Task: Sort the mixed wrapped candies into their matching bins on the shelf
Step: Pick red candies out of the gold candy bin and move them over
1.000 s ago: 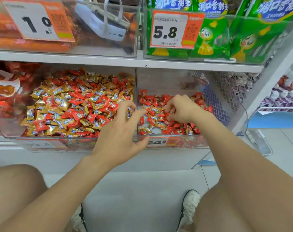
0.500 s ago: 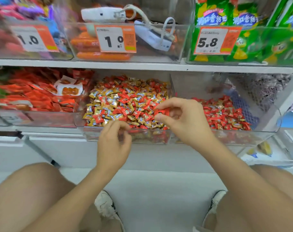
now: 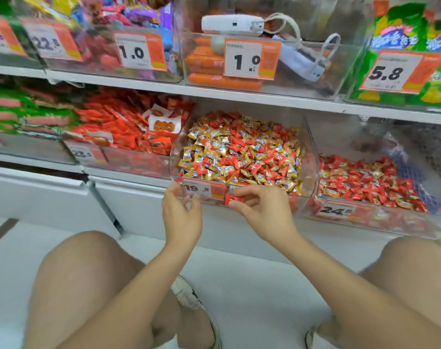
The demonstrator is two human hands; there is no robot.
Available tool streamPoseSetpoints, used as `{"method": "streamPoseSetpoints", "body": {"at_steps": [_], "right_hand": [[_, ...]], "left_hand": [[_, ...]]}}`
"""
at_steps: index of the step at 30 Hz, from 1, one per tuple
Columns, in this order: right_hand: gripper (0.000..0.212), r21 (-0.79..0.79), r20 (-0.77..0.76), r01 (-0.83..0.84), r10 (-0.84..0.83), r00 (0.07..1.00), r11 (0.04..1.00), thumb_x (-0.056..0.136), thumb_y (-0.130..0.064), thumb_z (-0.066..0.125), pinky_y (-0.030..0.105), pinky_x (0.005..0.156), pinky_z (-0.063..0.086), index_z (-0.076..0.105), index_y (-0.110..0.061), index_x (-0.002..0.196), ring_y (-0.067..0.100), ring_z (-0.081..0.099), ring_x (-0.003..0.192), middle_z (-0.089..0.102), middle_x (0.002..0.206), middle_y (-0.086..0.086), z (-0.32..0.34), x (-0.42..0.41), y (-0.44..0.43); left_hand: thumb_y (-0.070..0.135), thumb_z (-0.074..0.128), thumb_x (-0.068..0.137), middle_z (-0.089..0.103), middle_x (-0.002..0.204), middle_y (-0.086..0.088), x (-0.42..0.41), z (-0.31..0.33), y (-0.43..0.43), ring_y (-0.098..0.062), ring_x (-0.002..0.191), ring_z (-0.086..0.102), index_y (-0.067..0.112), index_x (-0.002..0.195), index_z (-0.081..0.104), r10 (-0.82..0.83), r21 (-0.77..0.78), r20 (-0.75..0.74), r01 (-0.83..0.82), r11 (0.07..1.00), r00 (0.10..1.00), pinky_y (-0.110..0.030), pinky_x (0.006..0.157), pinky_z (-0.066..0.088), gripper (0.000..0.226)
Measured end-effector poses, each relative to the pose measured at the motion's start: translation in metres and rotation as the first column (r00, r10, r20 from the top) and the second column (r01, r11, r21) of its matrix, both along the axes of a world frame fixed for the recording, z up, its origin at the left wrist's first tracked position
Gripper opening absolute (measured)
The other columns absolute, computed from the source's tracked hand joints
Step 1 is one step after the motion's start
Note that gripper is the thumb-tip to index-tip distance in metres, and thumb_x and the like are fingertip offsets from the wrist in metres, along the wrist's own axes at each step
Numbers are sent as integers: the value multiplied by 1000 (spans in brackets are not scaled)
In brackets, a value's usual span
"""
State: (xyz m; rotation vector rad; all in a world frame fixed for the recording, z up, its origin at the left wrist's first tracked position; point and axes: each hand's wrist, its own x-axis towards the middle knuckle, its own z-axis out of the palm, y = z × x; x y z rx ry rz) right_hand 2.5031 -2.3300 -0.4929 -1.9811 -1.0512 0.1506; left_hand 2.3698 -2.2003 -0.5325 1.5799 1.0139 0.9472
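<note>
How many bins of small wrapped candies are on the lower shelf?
2. The bin tagged 19.8, gold and red mixed, sits behind the right hand pinching a red candy; the bin tagged 24.5, mostly red, is right of it. Others may be off-frame.

We read "19.8" on the orange-and-white paper price tag fronting the clear plastic bin of gold and red wrapped candies at centre. The tag at four o'clock, on the clear plastic bin of mostly red wrapped candies, starts "24", its end blurred. The tag at nine o'clock, on the clear bin of red packets, starts "23". On the upper shelf we read "22.8" on the tag at ten o'clock, "1.0" on the tag at eleven o'clock, "1.0" on the tag at twelve o'clock before orange sausages, and "5.8" on the tag at two o'clock before green bags printed "润口香".
</note>
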Motion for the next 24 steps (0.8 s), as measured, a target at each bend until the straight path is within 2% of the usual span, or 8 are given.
{"method": "streamPoseSetpoints", "body": {"at_steps": [4,7,9,11,13,17,19,24], "right_hand": [[14,20,-11,38,-38,999,999,79,-28,93,24,74,57,82,-27,88,4,70,71,74,78,-18,-6,0,14],[14,-10,-3,40,-40,999,999,83,-24,90,12,74,51,83,-23,96,2,70,73,72,79,-21,-9,1,19],[14,-21,-11,35,-35,999,999,87,-19,86,3,73,44,84,-20,100,-3,70,78,70,81,-20,-10,0,20],[14,-23,-13,22,-23,1000,999,90,-15,82,2,76,44,83,-17,103,-7,71,79,71,82,-18,-10,0,19],[13,-13,-20,19,-19,1000,1000,91,-13,81,5,77,49,82,-17,103,-7,71,79,71,81,-19,-10,-1,19],[9,12,-34,38,-37,999,999,86,-19,87,15,76,57,83,-19,94,-1,72,74,76,81,-15,-11,-3,19],[9,1,-26,37,-37,999,999,85,-23,89,17,75,57,83,-21,91,0,72,71,75,78,-16,-12,-6,20],[9,-14,5,52,-52,999,999,85,-25,88,9,76,50,84,-19,92,-1,70,73,70,72,-21,-13,-8,22]], "left_hand": [[21,62,103,55,136,3,3,-9,-3,11,104,58,15,144,49,8,23,-39,-7,1000,999,-26,98,50,44],[25,64,102,60,124,6,3,-9,7,8,92,61,20,126,54,42,23,-57,-40,999,997,-8,77,44,26],[30,64,102,63,115,7,2,-8,16,-1,94,63,20,118,55,57,-24,-44,-58,998,997,-12,74,43,20],[34,65,102,66,107,8,1,-9,21,-10,97,65,22,112,58,62,-96,-20,-64,993,998,-22,78,47,17],[38,66,100,71,101,0,0,-10,24,-16,93,67,28,105,58,55,-170,2,-54,984,999,-31,76,48,14],[40,72,97,74,99,-6,-4,0,21,-10,79,65,16,109,63,111,-336,73,-81,938,991,-21,61,43,28],[37,75,96,76,100,-7,-6,5,22,-7,81,65,10,112,66,127,-385,82,-86,919,988,-21,64,40,32],[37,78,93,77,97,-5,-9,10,23,-8,88,71,9,110,67,117,-393,59,-85,915,991,-22,67,41,35]]}}
